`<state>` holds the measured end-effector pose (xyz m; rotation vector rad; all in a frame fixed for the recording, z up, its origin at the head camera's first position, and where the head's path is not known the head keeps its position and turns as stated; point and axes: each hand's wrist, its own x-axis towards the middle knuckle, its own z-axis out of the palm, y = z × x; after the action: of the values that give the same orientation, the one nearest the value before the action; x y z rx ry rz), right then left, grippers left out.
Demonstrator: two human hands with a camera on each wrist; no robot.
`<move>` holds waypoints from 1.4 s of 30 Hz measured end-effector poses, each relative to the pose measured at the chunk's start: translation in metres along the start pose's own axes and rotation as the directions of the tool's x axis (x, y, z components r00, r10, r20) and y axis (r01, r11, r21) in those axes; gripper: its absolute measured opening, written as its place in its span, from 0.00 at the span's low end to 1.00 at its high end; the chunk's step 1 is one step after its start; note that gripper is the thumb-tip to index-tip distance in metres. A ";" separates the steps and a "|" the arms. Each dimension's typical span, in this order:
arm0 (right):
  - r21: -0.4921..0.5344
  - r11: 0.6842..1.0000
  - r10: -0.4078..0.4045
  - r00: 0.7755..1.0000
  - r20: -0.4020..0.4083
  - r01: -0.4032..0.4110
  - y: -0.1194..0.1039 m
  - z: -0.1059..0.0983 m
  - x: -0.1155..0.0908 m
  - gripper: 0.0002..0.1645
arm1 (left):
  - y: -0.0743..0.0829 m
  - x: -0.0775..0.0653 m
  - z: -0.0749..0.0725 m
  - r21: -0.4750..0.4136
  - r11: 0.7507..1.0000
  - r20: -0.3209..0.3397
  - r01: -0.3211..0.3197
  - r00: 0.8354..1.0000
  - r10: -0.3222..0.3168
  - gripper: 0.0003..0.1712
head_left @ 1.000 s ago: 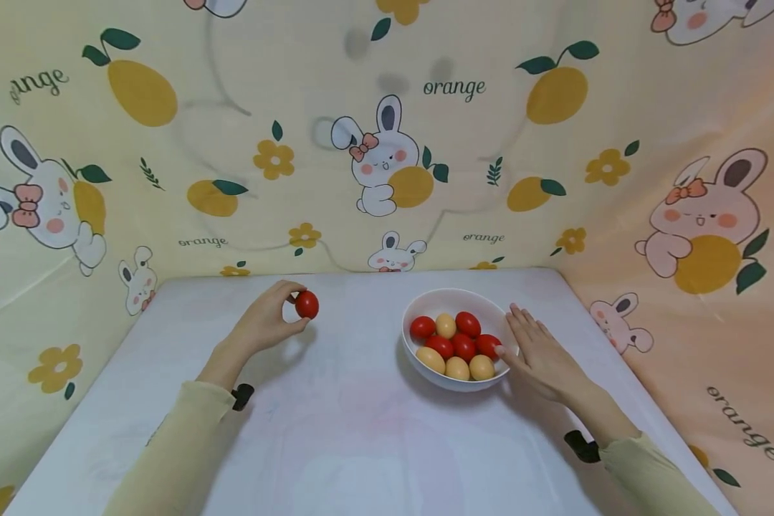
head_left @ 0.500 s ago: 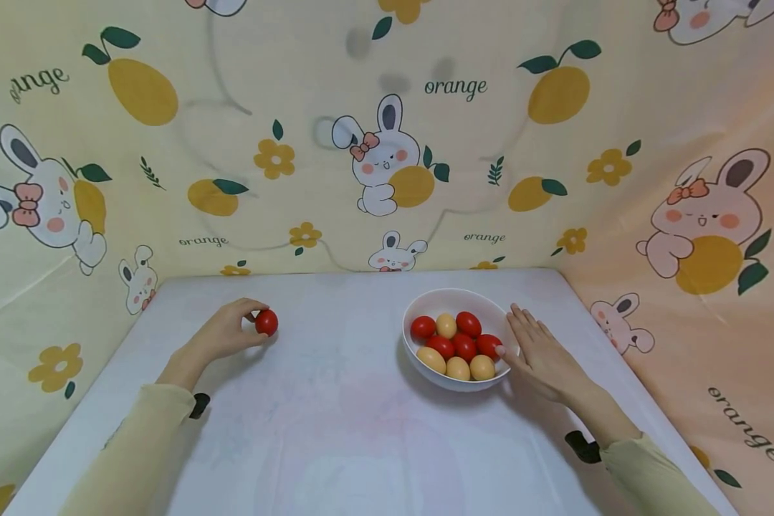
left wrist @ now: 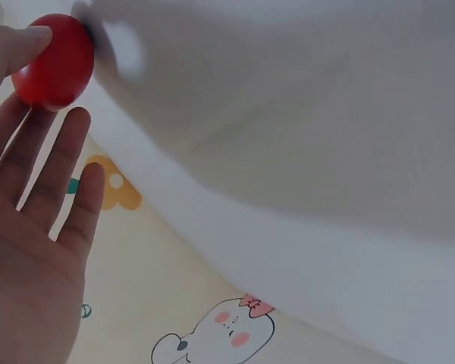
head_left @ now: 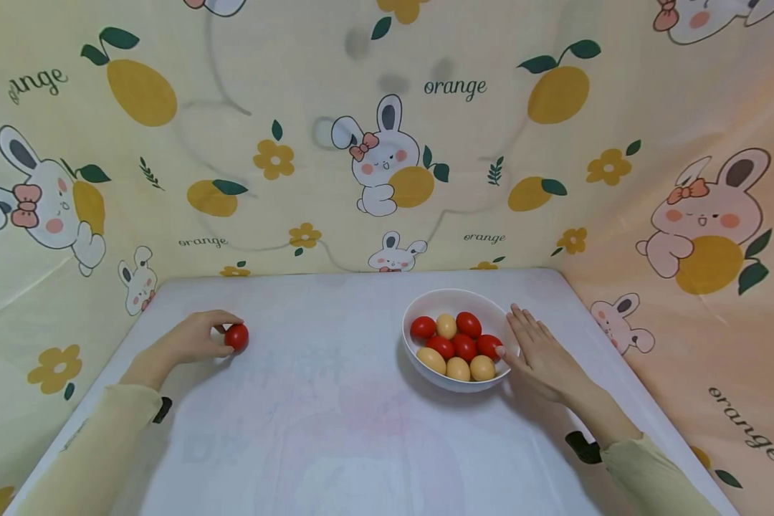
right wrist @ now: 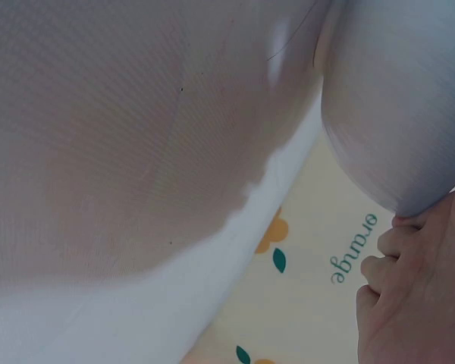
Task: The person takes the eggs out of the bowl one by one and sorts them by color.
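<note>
Holding a red egg (head_left: 237, 337) between thumb and fingertips, the left hand (head_left: 190, 337) keeps a pinching grip low at the left of the worktop (head_left: 335, 430) (contact with the surface cannot be told), the egg at the fingertip end, on the side facing right; long axis hard to read. White bowl (head_left: 461, 385) stands well apart to the right, its raised wall between the held egg and the five red eggs (head_left: 440, 347) and four beige eggs (head_left: 431, 360) visible inside; nearer the bowl, the right hand (head_left: 545, 362) rests straight fingers against its right side, grasping nothing.
</note>
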<state>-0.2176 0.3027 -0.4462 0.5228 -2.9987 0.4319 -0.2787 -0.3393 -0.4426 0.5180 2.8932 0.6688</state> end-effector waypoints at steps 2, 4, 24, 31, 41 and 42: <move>0.002 1.000 0.002 1.000 -0.001 -0.002 0.000 -0.001 0.000 0.50 | -0.001 -0.001 -0.002 -0.003 1.000 0.016 0.008 1.000 -0.008 0.33; 0.003 1.000 -0.002 1.000 -0.003 0.002 0.000 -0.001 0.000 0.50 | -0.002 -0.001 -0.004 -0.002 1.000 0.029 0.017 0.999 -0.017 0.33; -0.006 1.000 0.003 1.000 0.000 -0.003 0.000 -0.001 0.001 0.50 | 0.001 -0.004 -0.004 0.019 1.000 0.033 0.024 0.999 -0.025 0.39; -0.003 1.000 0.009 1.000 0.003 -0.009 0.001 0.000 0.000 0.50 | 0.005 -0.004 -0.004 0.036 0.999 -0.029 0.000 1.000 0.001 0.43; 0.012 1.000 0.005 1.000 0.006 -0.005 0.001 0.001 0.000 0.50 | 0.034 0.005 0.009 0.040 0.992 -0.303 -0.122 0.944 0.129 0.23; 0.012 1.000 0.007 1.000 0.005 -0.007 0.001 0.001 0.000 0.50 | 0.039 0.007 0.010 0.038 0.989 -0.330 -0.145 0.932 0.149 0.22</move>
<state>-0.2176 0.3034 -0.4469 0.5158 -3.0056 0.4501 -0.2714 -0.2997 -0.4348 0.6912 3.1965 0.8333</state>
